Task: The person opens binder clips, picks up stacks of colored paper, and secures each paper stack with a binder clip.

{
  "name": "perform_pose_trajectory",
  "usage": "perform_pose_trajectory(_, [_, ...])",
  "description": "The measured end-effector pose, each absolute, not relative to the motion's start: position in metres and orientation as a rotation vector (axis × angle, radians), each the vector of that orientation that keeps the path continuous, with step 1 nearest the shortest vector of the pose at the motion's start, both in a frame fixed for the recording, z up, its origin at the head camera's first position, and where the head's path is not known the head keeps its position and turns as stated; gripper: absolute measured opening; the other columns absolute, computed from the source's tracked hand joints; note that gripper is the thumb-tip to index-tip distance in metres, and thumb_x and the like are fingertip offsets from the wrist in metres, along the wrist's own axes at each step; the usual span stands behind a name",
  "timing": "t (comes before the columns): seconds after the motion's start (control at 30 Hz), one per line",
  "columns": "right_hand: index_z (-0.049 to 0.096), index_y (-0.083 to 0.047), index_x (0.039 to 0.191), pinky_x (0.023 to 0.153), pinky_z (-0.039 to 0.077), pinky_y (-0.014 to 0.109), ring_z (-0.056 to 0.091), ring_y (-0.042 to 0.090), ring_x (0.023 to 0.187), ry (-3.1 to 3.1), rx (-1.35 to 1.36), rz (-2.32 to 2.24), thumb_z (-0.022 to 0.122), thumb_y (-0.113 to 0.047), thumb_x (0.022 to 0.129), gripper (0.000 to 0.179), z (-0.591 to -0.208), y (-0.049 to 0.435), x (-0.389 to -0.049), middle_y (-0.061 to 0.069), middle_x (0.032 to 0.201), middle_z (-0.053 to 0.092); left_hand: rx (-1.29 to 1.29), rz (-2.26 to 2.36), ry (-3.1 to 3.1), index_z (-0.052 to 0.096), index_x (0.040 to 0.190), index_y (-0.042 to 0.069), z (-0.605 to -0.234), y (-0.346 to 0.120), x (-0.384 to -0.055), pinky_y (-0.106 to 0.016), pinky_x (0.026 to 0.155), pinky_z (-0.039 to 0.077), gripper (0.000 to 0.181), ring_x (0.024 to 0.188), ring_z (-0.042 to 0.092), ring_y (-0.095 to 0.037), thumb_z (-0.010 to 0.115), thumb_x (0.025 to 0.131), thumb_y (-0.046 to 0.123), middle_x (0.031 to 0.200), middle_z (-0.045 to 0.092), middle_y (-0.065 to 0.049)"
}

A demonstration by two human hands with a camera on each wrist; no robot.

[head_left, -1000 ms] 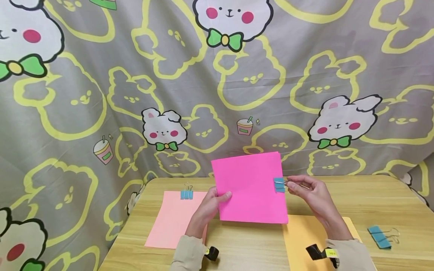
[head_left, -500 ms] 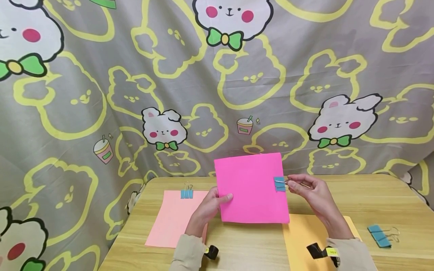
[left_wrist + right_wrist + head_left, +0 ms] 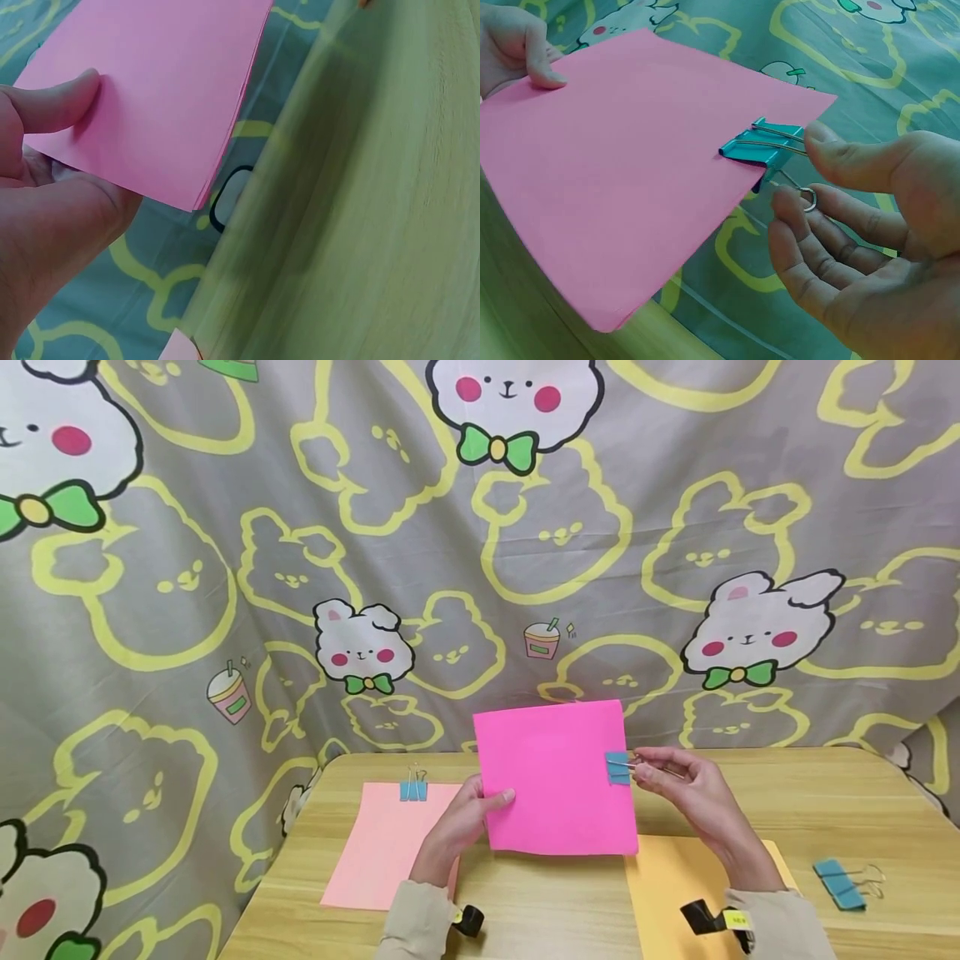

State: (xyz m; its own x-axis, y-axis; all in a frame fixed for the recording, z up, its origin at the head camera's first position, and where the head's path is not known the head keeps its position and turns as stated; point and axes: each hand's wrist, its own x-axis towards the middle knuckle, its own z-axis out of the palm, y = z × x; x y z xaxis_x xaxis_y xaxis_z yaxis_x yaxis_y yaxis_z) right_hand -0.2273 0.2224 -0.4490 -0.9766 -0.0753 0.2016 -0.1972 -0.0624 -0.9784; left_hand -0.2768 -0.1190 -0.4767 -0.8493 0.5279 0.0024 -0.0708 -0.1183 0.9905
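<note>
A stack of bright pink paper (image 3: 555, 777) is held up above the table, tilted toward me. My left hand (image 3: 467, 814) grips its left edge, thumb on the front and fingers hidden behind. On the right edge sits a blue binder clip (image 3: 618, 769), its jaws over the sheets. My right hand (image 3: 693, 785) pinches the clip's wire handles; in the right wrist view the thumb is on the upper handle (image 3: 772, 140) and a fingertip touches the lower loop (image 3: 808, 199). The left wrist view shows several layered sheets along the paper's edge (image 3: 232, 142).
Light pink paper (image 3: 386, 860) with another blue binder clip (image 3: 413, 791) on its top edge lies at left on the wooden table (image 3: 547, 910). Orange-yellow paper (image 3: 675, 893) lies under my right forearm. A loose blue binder clip (image 3: 840, 885) is at far right. A patterned curtain (image 3: 480, 568) hangs behind.
The pink stack has shifted very slightly to the right since a second ago. Both hands keep their hold, and the clip stays on the right edge.
</note>
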Motion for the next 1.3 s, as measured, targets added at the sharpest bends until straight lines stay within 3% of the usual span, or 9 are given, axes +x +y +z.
perform_pose_trajectory(0.33, [0.053,0.016,0.134,0.088,0.056,0.027,0.073,0.016,0.096,-2.065,0.241,2.229,0.067,-0.011,0.101,0.045,-0.445,0.220,-0.226,0.002,0.107,0.073,0.559,2.005,1.704,0.060,0.125,0.002,-0.477,-0.121,-0.277,-0.032,0.082,0.058,0.022,0.092,0.072,-0.013,0.055,0.104,0.003,0.101,0.074,0.001])
perform_pose_trajectory(0.67, [0.060,0.013,0.129,0.086,0.058,0.031,0.072,0.016,0.096,-2.189,0.338,2.109,0.068,-0.010,0.100,0.038,-0.436,0.215,-0.220,0.003,0.109,0.074,0.529,2.003,1.788,0.061,0.129,-0.001,-0.468,-0.144,-0.281,-0.030,0.079,0.058,0.027,0.088,0.072,-0.013,0.059,0.102,0.002,0.099,0.073,-0.002])
perform_pose_trajectory(0.77, [0.060,0.013,0.130,0.086,0.059,0.035,0.074,0.018,0.096,-2.257,0.359,2.083,0.068,-0.013,0.101,0.039,-0.434,0.213,-0.219,0.009,0.113,0.073,0.628,1.850,1.877,0.064,0.129,-0.002,-0.464,-0.158,-0.282,-0.028,0.074,0.056,0.031,0.081,0.070,-0.010,0.066,0.098,0.003,0.094,0.073,-0.002])
perform_pose_trajectory(0.87, [0.062,0.011,0.130,0.084,0.059,0.037,0.074,0.019,0.097,-2.330,0.366,2.067,0.069,-0.016,0.100,0.041,-0.434,0.210,-0.219,0.019,0.120,0.070,0.747,1.710,1.865,0.061,0.131,-0.005,-0.462,-0.166,-0.281,-0.028,0.077,0.056,0.037,0.084,0.070,-0.011,0.068,0.096,0.001,0.099,0.075,-0.003])
perform_pose_trajectory(0.97, [0.063,0.009,0.129,0.082,0.060,0.035,0.074,0.019,0.097,-2.397,0.385,2.056,0.070,-0.018,0.099,0.041,-0.435,0.205,-0.219,0.025,0.125,0.067,0.787,1.651,1.810,0.058,0.131,-0.008,-0.462,-0.160,-0.279,-0.028,0.082,0.056,0.036,0.091,0.072,-0.013,0.066,0.097,-0.001,0.109,0.075,-0.008])
perform_pose_trajectory(1.1, [0.065,0.008,0.128,0.080,0.060,0.035,0.074,0.018,0.097,-2.474,0.478,2.029,0.071,-0.019,0.099,0.040,-0.437,0.196,-0.219,0.023,0.123,0.068,0.808,1.612,1.843,0.058,0.129,-0.007,-0.458,-0.140,-0.274,-0.028,0.083,0.055,0.032,0.095,0.070,-0.014,0.064,0.100,0.001,0.112,0.073,-0.014])
perform_pose_trajectory(1.3, [0.067,0.003,0.126,0.075,0.060,0.034,0.072,0.022,0.090,-2.597,0.616,1.936,0.071,-0.021,0.098,0.037,-0.441,0.180,-0.221,0.016,0.113,0.071,0.834,1.567,2.008,0.065,0.121,-0.005,-0.447,-0.119,-0.263,-0.024,0.076,0.050,0.023,0.085,0.063,-0.012,0.061,0.101,0.004,0.102,0.071,-0.013])
